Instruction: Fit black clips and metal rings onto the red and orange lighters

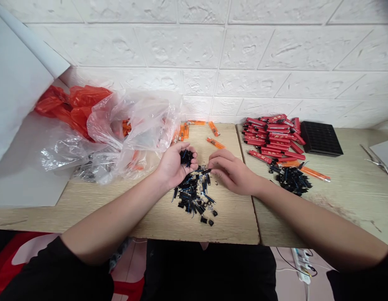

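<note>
Now the left hand (176, 166) curled round a clutch of black parts (186, 157), right hand (230, 171) with fingertips at the upper edge of the loose pile (190, 191) on the table (236, 217), whether pinching a piece cannot be told, red lighters (273, 136) heaped to the right.

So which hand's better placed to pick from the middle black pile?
Probably the right hand: its fingertips are at the black pile, while the left hand cups small black parts.
</note>
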Motion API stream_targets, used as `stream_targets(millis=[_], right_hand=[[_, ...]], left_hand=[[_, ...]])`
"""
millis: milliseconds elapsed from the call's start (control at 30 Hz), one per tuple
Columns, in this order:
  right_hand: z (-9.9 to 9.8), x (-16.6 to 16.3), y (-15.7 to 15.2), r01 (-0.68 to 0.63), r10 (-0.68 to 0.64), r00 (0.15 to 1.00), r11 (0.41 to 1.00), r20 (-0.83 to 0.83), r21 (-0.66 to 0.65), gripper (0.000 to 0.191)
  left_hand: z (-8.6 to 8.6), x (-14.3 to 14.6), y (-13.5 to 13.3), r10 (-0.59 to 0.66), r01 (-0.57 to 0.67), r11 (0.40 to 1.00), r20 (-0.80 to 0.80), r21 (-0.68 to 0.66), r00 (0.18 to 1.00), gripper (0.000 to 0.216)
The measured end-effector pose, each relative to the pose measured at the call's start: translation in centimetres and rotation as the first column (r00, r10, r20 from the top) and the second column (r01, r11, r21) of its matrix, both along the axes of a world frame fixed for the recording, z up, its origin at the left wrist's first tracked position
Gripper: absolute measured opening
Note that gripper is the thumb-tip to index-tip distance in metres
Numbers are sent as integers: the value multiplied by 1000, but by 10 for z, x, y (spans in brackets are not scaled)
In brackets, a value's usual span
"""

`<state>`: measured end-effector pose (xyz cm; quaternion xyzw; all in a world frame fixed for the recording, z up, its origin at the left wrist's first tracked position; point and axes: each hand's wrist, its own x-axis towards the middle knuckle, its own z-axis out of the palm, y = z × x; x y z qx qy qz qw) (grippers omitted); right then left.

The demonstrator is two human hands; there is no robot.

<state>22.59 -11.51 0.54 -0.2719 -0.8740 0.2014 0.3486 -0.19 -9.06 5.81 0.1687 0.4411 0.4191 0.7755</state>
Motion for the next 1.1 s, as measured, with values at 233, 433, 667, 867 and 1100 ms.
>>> stream_targets(millis=[233, 433, 667, 867, 1100], right_hand=[[16, -10, -8, 159, -163, 967, 987, -195, -36, 9], [16, -21, -8, 157, -155, 967, 988, -204, -9, 13], [17, -20, -8, 82, -74, 984, 996, -161, 41, 22], [19, -15, -7, 181, -179, 957, 983, -230, -15, 21], [4, -8, -3, 186, -190, 973, 982, -128, -47, 10]], left_hand=[[1, 3, -9, -124, 126, 991, 32, -37, 992, 27], [1, 10, -21, -307, 309, 951, 80, -3, 948, 29], [-4, 11, -23, -377, 375, 926, 91, 29, 922, 34], [1, 7, -17, -349, 353, 935, 95, -28, 932, 24], [12, -2, -4, -131, 133, 991, 79, -15, 988, 19]])
